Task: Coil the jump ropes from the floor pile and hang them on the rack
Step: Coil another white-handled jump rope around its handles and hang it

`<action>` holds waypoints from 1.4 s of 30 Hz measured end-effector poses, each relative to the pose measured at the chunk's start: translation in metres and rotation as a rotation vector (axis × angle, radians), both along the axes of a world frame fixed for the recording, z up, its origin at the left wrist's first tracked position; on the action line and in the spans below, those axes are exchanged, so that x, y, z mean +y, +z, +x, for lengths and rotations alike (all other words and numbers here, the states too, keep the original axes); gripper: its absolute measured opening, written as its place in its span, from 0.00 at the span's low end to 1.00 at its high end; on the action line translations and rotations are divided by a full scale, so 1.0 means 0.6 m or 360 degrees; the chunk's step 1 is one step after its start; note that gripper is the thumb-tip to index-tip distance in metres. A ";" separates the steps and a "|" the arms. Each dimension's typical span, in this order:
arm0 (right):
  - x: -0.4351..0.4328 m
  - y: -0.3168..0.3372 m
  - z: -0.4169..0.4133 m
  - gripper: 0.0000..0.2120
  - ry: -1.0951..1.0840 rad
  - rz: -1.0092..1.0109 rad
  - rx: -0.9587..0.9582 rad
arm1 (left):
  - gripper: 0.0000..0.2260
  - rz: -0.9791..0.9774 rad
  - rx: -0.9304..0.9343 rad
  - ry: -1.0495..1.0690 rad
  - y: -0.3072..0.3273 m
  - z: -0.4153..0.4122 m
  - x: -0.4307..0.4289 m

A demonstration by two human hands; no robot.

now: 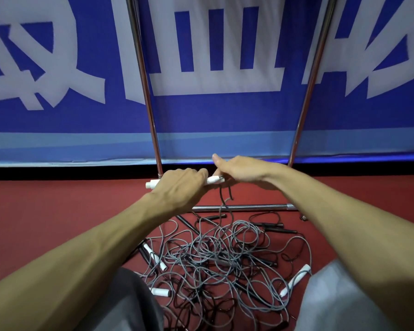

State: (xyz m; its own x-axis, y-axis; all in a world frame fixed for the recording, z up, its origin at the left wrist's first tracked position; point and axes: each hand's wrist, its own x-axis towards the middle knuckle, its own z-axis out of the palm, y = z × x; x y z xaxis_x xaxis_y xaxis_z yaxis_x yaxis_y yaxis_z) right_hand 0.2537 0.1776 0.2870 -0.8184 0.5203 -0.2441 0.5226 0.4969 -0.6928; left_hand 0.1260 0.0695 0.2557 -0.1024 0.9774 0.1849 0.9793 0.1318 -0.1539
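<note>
The left hand (179, 185) is clenched round a white handle (212, 180) held level, both ends of the handle poking out past the fist. The right hand (240, 172) meets it at the handle's right end, fingertips pinching there with one digit lifted. From that end a dark cord (221, 199) drops to the pile of jump ropes (220, 261) on the red floor (58, 206) – grey and black loops tangled with white and black handles, between the person's knees. Just beyond the pile stands the chrome rack (244, 207), its low bar near the floor and two uprights rising against a blue banner (225, 115).
</note>
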 end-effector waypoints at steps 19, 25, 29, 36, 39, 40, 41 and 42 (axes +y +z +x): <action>-0.004 0.019 0.022 0.11 -0.0002 -0.0404 0.0396 | 0.16 0.0099 -0.0696 0.0403 0.015 0.016 -0.006; 0.002 0.026 0.026 0.16 0.0019 -0.0091 0.0457 | 0.17 0.0087 -0.1040 0.0396 0.020 0.021 -0.002; 0.020 0.025 0.021 0.16 -0.0295 -0.0269 0.0704 | 0.10 0.0108 -0.1151 0.0331 0.021 0.021 0.000; 0.034 0.026 0.023 0.14 -0.0700 -0.0477 0.1050 | 0.10 0.0348 -0.1126 0.0404 0.018 0.014 -0.003; 0.029 0.024 0.021 0.15 -0.0659 -0.0583 0.1128 | 0.13 0.0395 -0.1116 0.0369 0.019 0.017 -0.004; 0.028 0.024 0.021 0.17 -0.0624 -0.0620 0.1169 | 0.13 0.0396 -0.1155 0.0339 0.020 0.018 -0.004; 0.028 0.024 0.023 0.19 -0.0579 -0.0670 0.1209 | 0.12 0.0397 -0.1233 0.0311 0.021 0.019 -0.005; 0.028 0.024 0.024 0.21 -0.0527 -0.0726 0.1228 | 0.12 0.0406 -0.1356 0.0296 0.021 0.019 -0.004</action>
